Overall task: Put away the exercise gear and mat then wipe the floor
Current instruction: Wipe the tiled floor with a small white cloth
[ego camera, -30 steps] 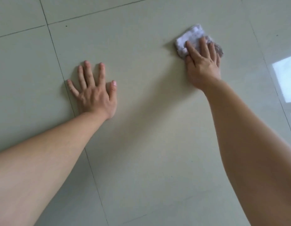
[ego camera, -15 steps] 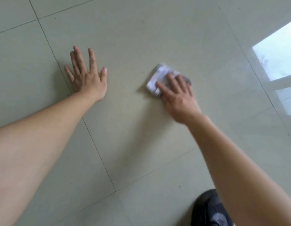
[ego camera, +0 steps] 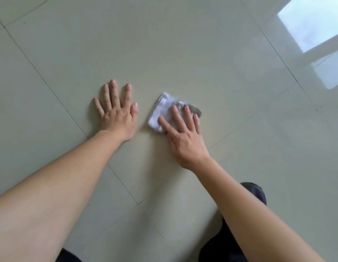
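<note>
Cloth [ego camera: 164, 108], white and crumpled, lay on the tiled floor [ego camera: 183, 44] under the right hand [ego camera: 183, 137], whose straight fingers pressed it down. Just left of it, the left hand [ego camera: 117, 118] rested flat, fingers splayed, holding nothing.

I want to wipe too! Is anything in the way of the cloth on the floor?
Only the left hand, flat on the floor just left of the cloth under the right hand. Ahead and to the right, nothing visible blocks it.

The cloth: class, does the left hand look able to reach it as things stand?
Probably yes: the left hand lies flat beside the cloth, only bare floor between; the right hand presses it.
</note>
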Available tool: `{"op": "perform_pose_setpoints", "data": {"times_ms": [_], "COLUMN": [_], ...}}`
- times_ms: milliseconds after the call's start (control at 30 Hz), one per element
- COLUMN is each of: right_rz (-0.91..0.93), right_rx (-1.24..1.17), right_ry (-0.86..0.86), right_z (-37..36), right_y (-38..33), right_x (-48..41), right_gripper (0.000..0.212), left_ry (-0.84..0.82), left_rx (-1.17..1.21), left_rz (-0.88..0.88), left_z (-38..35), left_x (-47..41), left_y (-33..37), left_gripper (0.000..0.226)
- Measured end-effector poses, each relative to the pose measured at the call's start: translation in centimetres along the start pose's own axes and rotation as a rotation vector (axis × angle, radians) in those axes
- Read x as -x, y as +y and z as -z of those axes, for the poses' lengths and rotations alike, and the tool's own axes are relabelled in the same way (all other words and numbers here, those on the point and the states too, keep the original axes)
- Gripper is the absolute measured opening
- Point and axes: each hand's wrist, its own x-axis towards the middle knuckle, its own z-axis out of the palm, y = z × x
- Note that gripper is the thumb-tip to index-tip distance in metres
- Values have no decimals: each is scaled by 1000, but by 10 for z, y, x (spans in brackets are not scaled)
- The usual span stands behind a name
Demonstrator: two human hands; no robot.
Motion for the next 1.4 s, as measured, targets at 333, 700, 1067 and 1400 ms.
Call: {"op": "perform_pose_setpoints", "data": {"times_ms": [333,700,1067,1400], "right_rz": [-494,-212,-736,-907], "right_rx": [-23,0,-65,-93], "right_ry": [80,77,108,195], "right_z": [66,-37,89,101], "right_y": [92,-6,177,201], "right_x": [-67,84,-15,-58], "right_gripper": [57,77,53,57], "left_ry": [-49,-60,52,85], "left_rx": [-5,26,83,49], "left_rz": [7,3,-22,-88], "left_z": [0,4,13,43], "left_x": [0,0,-3,-105], "left_y": [0,2,22,63], "left_gripper": [59,59,66,69]}}
